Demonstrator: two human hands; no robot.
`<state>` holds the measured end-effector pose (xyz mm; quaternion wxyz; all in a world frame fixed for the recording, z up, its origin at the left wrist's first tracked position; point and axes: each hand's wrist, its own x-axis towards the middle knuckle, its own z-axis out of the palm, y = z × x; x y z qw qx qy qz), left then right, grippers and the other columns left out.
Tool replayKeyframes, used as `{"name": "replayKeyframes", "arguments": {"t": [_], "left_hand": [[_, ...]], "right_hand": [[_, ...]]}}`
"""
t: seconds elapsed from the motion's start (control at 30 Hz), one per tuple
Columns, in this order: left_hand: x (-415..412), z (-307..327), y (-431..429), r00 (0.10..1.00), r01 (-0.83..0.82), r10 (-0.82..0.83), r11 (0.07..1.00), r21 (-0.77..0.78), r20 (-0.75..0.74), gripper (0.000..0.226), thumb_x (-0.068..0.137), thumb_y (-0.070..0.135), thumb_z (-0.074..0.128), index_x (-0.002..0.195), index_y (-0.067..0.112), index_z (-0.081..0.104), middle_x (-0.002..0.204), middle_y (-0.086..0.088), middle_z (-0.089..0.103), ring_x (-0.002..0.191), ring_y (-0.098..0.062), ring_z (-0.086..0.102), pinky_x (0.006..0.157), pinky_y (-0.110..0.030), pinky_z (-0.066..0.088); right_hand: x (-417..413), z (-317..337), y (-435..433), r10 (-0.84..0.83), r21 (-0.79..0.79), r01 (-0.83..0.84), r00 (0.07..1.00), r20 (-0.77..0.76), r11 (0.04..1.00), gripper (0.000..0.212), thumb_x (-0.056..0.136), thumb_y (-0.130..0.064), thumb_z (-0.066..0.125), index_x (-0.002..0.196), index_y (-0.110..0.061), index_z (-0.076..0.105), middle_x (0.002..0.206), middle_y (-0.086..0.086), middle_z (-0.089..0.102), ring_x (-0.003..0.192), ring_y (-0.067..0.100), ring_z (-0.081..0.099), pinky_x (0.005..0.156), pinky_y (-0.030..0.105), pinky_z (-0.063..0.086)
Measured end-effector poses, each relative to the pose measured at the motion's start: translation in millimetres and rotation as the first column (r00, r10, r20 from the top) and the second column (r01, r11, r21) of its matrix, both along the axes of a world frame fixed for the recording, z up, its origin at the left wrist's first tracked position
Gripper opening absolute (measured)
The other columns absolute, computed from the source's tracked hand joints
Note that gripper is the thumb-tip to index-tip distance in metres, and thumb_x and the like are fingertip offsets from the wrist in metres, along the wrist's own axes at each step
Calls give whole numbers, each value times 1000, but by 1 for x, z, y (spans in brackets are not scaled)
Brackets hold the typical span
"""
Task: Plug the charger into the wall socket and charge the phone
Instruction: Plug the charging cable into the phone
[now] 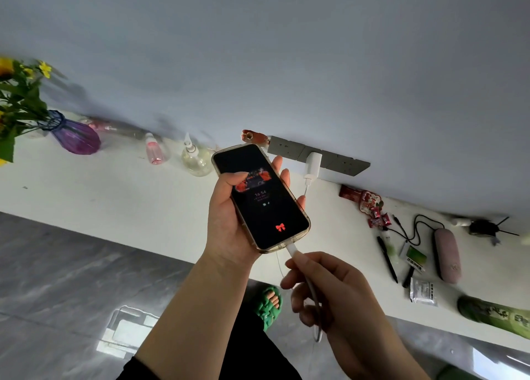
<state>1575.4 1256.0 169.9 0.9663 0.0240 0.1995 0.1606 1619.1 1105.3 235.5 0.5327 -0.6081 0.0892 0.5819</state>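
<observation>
Holding the phone [261, 197] mid-frame in our left hand [229, 224], fingers wrapped round both long edges, thumb across the screen, which is lit. Our right hand [324, 290] pinches the cable plug [293, 250] at the phone's bottom edge, remaining fingers loosely curled around the cable [312, 296]. The plug looks seated or nearly so (can't tell which). The charger [313, 166] sits in the grey wall socket [318, 157] just right of centre, above the white counter [114, 184]. We judge the phone light, rigid, slick in its clear case, glass fragile: grip the edges. The cable is limp; take it by the stiff plug, never the cord.
</observation>
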Motion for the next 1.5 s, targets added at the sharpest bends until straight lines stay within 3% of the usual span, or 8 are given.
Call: {"name": "replayKeyframes", "arguments": {"t": [0.4,0.8,0.9,1.0,1.13,1.23,1.4,1.5], "left_hand": [[-1,0,-4,999,-12,14,999,34,-35,45,84,28,55,129,23,52,130,-4,59,107,-23,62,94,-51,46],[-3,-6,-3,995,22,-17,998,58,-94,53,85,31,54,137,23,46,132,-5,58,108,-24,62,93,-52,47],[-6,-9,1,989,104,-97,993,55,-110,62,84,49,55,141,26,44,135,-3,59,113,-24,62,92,-52,47],[-8,-13,3,968,224,-212,972,74,-135,87,72,79,45,141,26,45,140,-8,55,123,-29,57,98,-53,46],[-10,-28,10,926,319,-292,944,82,-239,90,76,82,23,136,21,52,139,-13,57,126,-32,55,109,-51,38],[-11,-54,23,845,335,-218,928,166,-488,76,84,75,28,125,22,64,126,-14,66,117,-35,61,108,-56,38],[-21,-109,48,701,459,-259,877,143,-665,66,92,65,27,122,19,65,117,-12,71,110,-29,67,103,-49,45],[-29,-148,60,608,448,-216,888,106,-764,59,92,64,29,113,24,67,102,-1,77,100,-22,71,84,-45,55]], "right_hand": [[3,-5,-1,-25,-32,26,1000,16,999,25,85,-24,65,68,-11,78,69,12,75,51,15,65,42,19,49],[3,-26,-4,53,53,-53,999,4,997,25,63,-38,70,68,-14,78,71,12,76,57,17,70,46,21,53],[11,-36,-3,216,71,-216,976,-2,974,48,63,-56,64,87,-17,77,87,12,78,76,21,74,67,28,60],[30,-49,4,282,56,-281,959,-10,958,83,64,-78,38,108,-16,71,103,14,76,93,21,72,85,33,56],[44,-67,32,188,77,-184,981,-51,980,72,72,-77,27,106,-30,70,108,0,77,103,15,71,79,23,58],[39,-89,54,80,107,-67,988,-129,992,52,83,-68,30,94,-41,74,105,-6,77,100,12,73,75,25,60],[32,-157,79,-110,89,141,952,-286,986,49,100,-48,27,115,-28,70,123,11,70,114,30,66,87,46,56],[29,-205,93,-114,44,133,948,-298,990,52,100,-49,25,125,-23,63,126,14,67,116,32,65,85,47,57]]}}
